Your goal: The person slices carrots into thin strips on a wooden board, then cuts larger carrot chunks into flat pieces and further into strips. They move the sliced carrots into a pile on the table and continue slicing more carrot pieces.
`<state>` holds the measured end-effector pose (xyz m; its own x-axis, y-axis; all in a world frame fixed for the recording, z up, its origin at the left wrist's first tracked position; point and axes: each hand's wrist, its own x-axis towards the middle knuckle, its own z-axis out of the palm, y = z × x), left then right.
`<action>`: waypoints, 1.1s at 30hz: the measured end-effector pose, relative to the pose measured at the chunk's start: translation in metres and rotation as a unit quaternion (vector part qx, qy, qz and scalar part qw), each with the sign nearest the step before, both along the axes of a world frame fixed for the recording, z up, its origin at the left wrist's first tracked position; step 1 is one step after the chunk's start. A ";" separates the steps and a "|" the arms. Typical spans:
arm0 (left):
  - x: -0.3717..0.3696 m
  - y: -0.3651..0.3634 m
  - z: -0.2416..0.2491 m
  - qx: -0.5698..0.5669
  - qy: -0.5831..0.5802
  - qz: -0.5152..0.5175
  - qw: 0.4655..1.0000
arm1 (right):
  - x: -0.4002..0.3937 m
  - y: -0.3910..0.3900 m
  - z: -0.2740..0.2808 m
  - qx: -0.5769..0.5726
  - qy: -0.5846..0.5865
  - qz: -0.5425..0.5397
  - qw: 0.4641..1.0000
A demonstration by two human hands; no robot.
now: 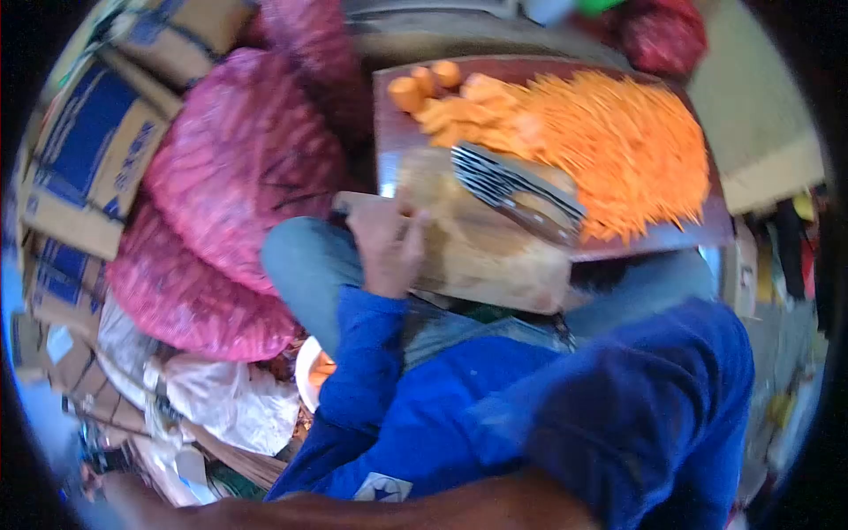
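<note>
My left hand (386,240) is at the left edge of a worn wooden cutting board (495,274), above my bent knee, with its fingers loosely apart. A broad knife (517,190) with a dark-striped blade and brown handle lies untouched on the board. Beyond it, a big heap of shredded carrot (627,150) covers much of a dark red tabletop (389,132). Carrot slices (468,119) and a few carrot chunks (408,93) sit at its far left. Across my body, my right arm stretches to the lower left, where my right hand (124,502) is blurred and its fingers are indistinct.
Large pink mesh sacks (247,168) are piled on the left beside cardboard boxes (88,150). A white tub (309,371) with orange pieces stands by my left arm, near a white plastic bag (234,397). Another red sack (662,35) lies at the far right.
</note>
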<state>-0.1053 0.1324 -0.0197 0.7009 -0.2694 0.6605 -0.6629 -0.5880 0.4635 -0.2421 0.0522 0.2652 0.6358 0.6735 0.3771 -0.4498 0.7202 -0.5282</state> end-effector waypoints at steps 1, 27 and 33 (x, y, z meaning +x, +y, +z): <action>0.002 -0.001 -0.001 -0.027 0.009 0.006 1.000 | -0.002 0.002 -0.001 -0.009 -0.009 0.011 1.000; -0.032 0.105 0.040 0.231 0.051 0.206 0.949 | -0.123 -0.272 -0.229 -0.882 -0.322 -0.296 0.174; -0.004 0.119 0.026 0.186 0.070 0.235 0.951 | -0.089 -0.278 -0.232 -0.887 -0.301 -0.282 0.210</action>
